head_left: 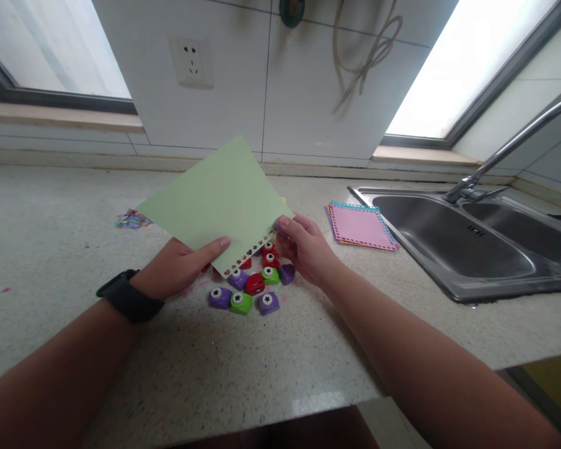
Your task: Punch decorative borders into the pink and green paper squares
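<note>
A light green sheet of paper (219,193) is held tilted above the counter, with a row of small punched shapes along its near right edge. My left hand (187,262) grips the sheet by its lower left side, thumb on top and fingers hidden beneath. At the right corner my right hand (308,246) is closed around a purple craft punch (280,226), which sits at the paper's edge and is mostly covered by the fingers. Below the sheet lie several small craft punches in purple, green and red, among them a red punch (255,284) and a green punch (240,303).
A stack of coloured sheets with punched borders (362,224) lies right of my hands, beside a steel double sink (449,249) with a faucet (467,187). A heap of paper confetti (133,219) is at the left. The tiled wall carries a socket (191,62).
</note>
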Motion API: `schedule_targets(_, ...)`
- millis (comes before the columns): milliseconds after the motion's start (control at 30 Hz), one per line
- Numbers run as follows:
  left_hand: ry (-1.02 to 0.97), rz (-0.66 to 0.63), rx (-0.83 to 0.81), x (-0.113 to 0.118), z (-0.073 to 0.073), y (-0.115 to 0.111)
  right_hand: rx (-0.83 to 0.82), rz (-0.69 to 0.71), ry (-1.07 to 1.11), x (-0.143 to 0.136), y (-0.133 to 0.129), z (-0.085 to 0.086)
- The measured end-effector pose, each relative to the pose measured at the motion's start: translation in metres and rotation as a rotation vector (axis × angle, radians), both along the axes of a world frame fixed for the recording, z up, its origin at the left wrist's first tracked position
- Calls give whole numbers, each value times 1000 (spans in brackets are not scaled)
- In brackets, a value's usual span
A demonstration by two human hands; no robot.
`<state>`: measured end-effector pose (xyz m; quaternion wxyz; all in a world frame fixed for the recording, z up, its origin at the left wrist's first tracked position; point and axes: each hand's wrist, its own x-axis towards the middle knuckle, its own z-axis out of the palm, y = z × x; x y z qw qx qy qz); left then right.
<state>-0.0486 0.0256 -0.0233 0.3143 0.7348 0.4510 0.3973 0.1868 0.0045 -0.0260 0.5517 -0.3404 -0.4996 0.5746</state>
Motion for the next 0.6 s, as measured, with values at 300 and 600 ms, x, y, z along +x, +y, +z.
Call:
schedule_targets(300,41,-71,27,0,-1,1,-1,-28,-26,-1,2,-1)
schedule_targets(600,35,-88,24,1,1,-1,15,-37,-9,-1,0,3)
